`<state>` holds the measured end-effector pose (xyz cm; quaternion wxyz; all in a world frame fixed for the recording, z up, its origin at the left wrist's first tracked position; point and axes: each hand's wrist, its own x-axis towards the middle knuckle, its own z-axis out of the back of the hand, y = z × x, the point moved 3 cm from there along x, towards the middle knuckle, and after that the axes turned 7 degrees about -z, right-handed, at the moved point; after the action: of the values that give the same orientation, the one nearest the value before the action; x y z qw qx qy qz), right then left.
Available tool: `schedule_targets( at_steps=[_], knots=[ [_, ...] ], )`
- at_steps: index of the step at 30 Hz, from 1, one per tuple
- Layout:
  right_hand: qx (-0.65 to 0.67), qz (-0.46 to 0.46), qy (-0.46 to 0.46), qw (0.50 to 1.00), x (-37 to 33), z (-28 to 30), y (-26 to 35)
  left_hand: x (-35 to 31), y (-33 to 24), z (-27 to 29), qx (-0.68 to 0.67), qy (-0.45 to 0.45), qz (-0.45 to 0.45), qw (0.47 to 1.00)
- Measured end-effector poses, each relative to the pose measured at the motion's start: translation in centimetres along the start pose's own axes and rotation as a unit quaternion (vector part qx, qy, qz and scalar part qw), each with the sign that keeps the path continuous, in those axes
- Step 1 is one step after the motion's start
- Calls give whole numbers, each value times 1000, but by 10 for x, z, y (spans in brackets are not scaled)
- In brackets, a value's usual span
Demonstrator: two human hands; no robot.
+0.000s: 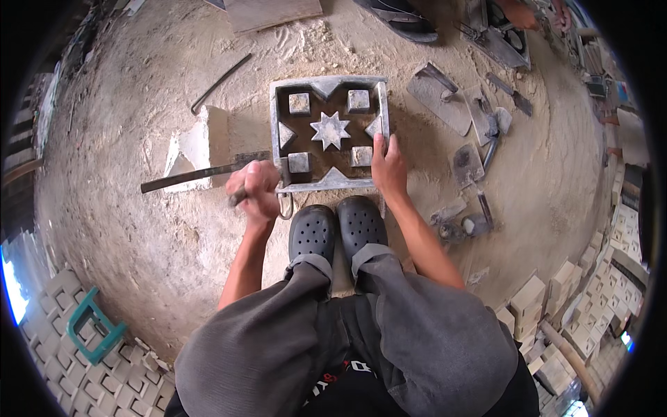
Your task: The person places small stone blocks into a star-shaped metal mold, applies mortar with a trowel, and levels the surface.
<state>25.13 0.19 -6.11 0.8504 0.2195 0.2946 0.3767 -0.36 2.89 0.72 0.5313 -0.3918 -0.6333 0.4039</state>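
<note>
A square grey metal mould (332,182) lies on the dusty ground just beyond my feet. Its inside holds an eight-pointed star, a square block at each corner and triangular points along the sides. My right hand (389,167) grips the mould's right side, fingers over the rim. My left hand (256,189) is closed in a fist around a short dark-handled tool (237,198) beside the mould's near left corner; the fist hides most of it. A hooked metal rod (286,208) shows just below that corner. Behind the fist, a long dark bar (187,178) rests across a pale block (208,142).
Trowels (439,101), a brush-like tool (492,132) and other hand tools lie to the right. A bent rod (221,82) is at the far left. Another person's hand (521,15) shows at top right. Patterned blocks (66,306) and a teal frame (94,326) stand lower left; more blocks (531,295) lower right.
</note>
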Motion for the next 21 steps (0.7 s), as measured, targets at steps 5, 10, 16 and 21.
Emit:
schedule_targets(
  at_steps=[5, 10, 16, 21],
  knots=[
    [8, 16, -14, 1000, 4, -1, -5, 1, 5, -18, 103, -7, 25, 994],
    [23, 12, 3, 1000, 2, -3, 0, 0, 7, -11, 55, -57, 38, 996],
    [1, 20, -32, 999, 6, 3, -2, 8, -13, -25, 39, -51, 36, 997],
    [12, 21, -17, 1000, 2, -1, 1, 6, 6, -25, 66, -52, 1, 996]
  ],
)
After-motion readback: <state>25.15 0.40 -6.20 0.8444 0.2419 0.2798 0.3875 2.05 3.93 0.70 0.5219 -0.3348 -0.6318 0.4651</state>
